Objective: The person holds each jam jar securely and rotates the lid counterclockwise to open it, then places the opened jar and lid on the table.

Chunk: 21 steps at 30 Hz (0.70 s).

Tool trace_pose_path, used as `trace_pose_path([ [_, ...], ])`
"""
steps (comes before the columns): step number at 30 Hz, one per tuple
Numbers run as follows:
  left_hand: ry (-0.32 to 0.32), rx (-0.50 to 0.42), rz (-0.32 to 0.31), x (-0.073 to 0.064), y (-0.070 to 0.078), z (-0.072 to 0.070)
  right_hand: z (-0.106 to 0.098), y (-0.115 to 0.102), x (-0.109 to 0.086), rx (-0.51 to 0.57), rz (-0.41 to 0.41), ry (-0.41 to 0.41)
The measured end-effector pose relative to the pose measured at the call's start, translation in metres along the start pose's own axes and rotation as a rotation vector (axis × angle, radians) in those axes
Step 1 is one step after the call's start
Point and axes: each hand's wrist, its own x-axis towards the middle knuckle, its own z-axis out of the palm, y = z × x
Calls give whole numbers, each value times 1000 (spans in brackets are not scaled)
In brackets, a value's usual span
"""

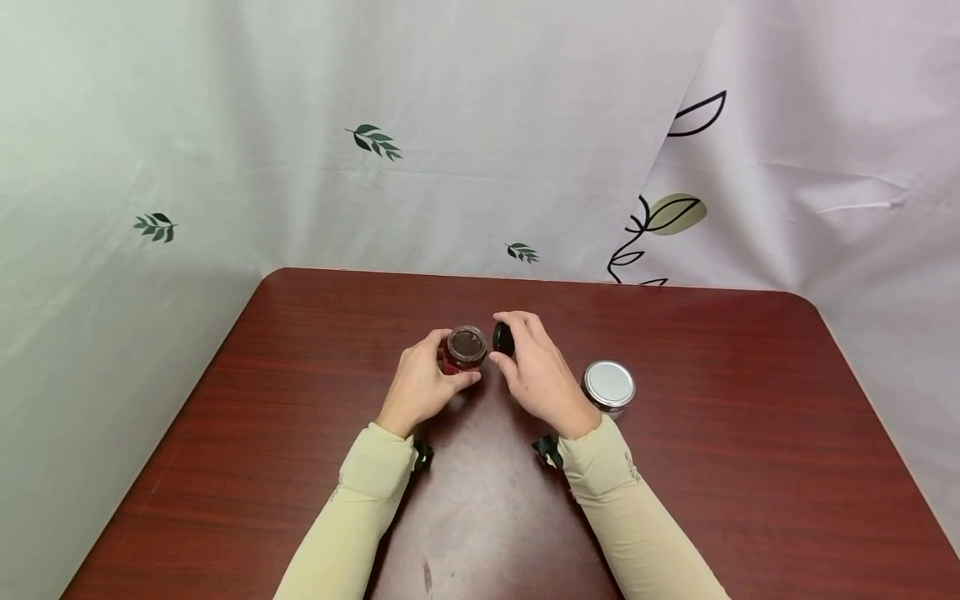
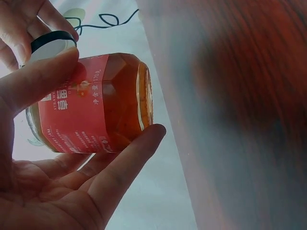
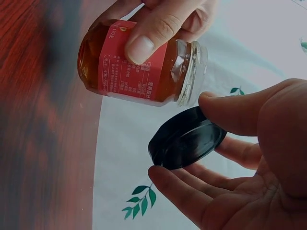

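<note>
Head view shows the small glass jar standing near the middle of the counter, its mouth open and facing up, with the left hand wrapped round its side. In the left wrist view the thumb and fingers curl against the red label, and amber-red preserve fills the glass behind it. The jar is probably fairly heavy for its size, rigid, smooth and breakable; the labelled belly likely offers the surest hold, since the paper gives more friction than bare glass and the threaded neck is narrow. The right hand pinches the black lid by its rim, thumb above and fingertips below, just beside the jar's mouth and clear of it. The lid looks light, thin and stiff, and is best held at the edge. To the right, near the right wrist, a second jar with a silver lid stands closed; it sits close enough that the forearm could knock it. A leaf-printed cloth hangs behind the counter.
</note>
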Motion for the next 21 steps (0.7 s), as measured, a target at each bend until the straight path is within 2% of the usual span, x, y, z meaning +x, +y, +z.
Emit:
trace_pose_path([
  [12, -12, 2, -9, 0, -1, 0, 2, 1, 2, -11, -5, -11],
  [21, -13, 5, -18, 0, -1, -1, 5, 2, 1, -22, 24, -44],
])
